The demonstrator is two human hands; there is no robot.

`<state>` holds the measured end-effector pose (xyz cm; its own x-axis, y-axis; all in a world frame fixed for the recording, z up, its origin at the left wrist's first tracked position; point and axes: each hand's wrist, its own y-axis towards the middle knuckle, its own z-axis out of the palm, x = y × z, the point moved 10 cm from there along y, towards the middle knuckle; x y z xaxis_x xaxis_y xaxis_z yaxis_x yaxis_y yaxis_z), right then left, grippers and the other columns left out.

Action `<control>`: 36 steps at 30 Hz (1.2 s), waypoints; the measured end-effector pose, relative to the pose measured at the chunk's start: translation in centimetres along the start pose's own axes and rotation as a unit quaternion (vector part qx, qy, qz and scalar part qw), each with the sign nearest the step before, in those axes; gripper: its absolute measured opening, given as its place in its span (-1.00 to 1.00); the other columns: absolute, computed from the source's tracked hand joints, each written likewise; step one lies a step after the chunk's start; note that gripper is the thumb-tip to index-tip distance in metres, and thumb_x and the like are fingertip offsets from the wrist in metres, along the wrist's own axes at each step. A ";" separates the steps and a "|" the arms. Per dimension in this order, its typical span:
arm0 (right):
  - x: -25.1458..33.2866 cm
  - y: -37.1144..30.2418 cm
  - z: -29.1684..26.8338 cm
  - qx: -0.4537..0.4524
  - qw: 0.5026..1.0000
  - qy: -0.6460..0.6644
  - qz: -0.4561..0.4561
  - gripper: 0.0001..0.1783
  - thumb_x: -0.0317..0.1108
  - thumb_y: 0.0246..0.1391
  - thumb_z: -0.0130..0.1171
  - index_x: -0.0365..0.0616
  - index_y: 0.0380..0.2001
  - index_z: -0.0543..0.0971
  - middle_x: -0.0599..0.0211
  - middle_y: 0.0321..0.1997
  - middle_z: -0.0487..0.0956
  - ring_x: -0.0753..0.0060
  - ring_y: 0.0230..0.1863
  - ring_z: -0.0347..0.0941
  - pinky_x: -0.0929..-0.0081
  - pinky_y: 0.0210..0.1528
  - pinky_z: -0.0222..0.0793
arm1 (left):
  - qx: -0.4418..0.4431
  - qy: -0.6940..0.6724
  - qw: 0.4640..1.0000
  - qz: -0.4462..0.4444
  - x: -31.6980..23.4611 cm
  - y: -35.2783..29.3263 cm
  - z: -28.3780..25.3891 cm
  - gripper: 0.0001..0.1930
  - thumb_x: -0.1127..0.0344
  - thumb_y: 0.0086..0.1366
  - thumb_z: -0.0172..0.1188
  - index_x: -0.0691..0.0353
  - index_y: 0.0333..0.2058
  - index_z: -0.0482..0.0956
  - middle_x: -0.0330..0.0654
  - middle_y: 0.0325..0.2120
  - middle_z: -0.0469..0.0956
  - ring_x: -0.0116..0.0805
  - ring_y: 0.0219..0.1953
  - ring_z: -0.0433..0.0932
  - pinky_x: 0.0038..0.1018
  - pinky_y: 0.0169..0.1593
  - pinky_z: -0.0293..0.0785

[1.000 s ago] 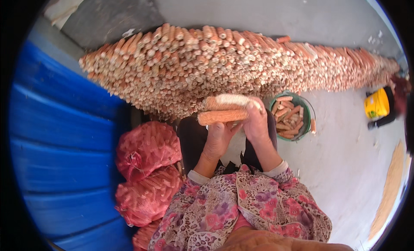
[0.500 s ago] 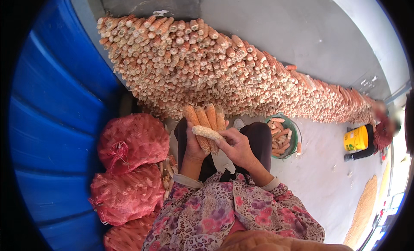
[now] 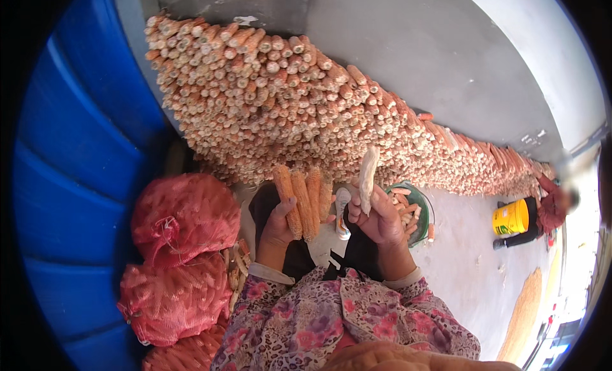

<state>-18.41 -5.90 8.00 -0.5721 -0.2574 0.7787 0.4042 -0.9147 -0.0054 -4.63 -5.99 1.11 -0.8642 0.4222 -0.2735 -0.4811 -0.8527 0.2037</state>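
In my left hand [image 3: 275,227] I hold several orange-brown corn cobs [image 3: 310,199] side by side, the thumb pressed over the nearest one and fingertips showing at the far side. My right hand [image 3: 382,221] is raised a little to the right and grips a single pale, whitish corn cob [image 3: 368,179] upright between thumb and fingers. The two hands are apart, both above my knees. Beyond them rises a long stacked pile of corn cobs [image 3: 287,109], their ends facing me.
Red mesh sacks [image 3: 185,221] full of cobs are stacked at my left beside a blue ribbed wall [image 3: 76,179]. A green bucket [image 3: 426,225] holding cobs stands by my right knee. Farther right, another person [image 3: 553,211] is beside a yellow bucket [image 3: 511,218].
My right hand has moved away to the right from the cobs in my left hand. The pale cob it holds has turned from lying across them to upright.
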 end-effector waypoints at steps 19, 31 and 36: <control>23.3 19.5 0.8 -0.082 0.543 -0.743 -0.381 -0.65 -0.28 0.14 0.34 -0.04 0.00 0.60 0.19 -0.09 0.66 0.19 -0.15 0.63 0.31 -0.07 0.55 | 0.080 0.064 0.956 -0.273 5.1 17.6 -2.9 -0.23 0.14 0.37 0.21 0.26 0.42 0.07 0.10 0.32 0.29 0.13 0.35 0.31 0.28 0.30 0.32; 18.1 33.2 -2.5 0.112 0.430 -0.864 -0.238 -0.65 -0.55 0.08 0.05 -0.04 -0.08 0.63 0.24 -0.08 0.64 0.00 -0.09 0.60 0.14 -0.09 0.53 | 0.034 0.062 0.954 -0.290 5.9 18.5 -5.7 -0.27 0.09 0.36 0.26 0.37 0.34 0.21 0.03 0.17 0.45 -0.14 0.19 0.50 -0.04 0.22 0.52; 17.7 32.5 -1.1 0.087 0.517 -0.832 -0.181 -0.65 -0.28 0.22 0.03 -0.18 -0.03 0.63 0.03 -0.05 0.64 -0.12 -0.06 0.58 0.09 0.02 0.49 | 0.010 0.097 0.958 -0.270 5.2 18.8 -6.0 -0.26 0.04 0.32 0.30 0.36 0.31 0.25 0.00 0.08 0.51 -0.21 0.06 0.58 -0.20 0.12 0.58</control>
<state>-16.22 -40.50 20.92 0.7159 0.6771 0.1702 0.6259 -0.7305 0.2732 -17.25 -21.68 -2.17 -0.4458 0.7332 -0.5136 -0.8547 -0.5191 0.0008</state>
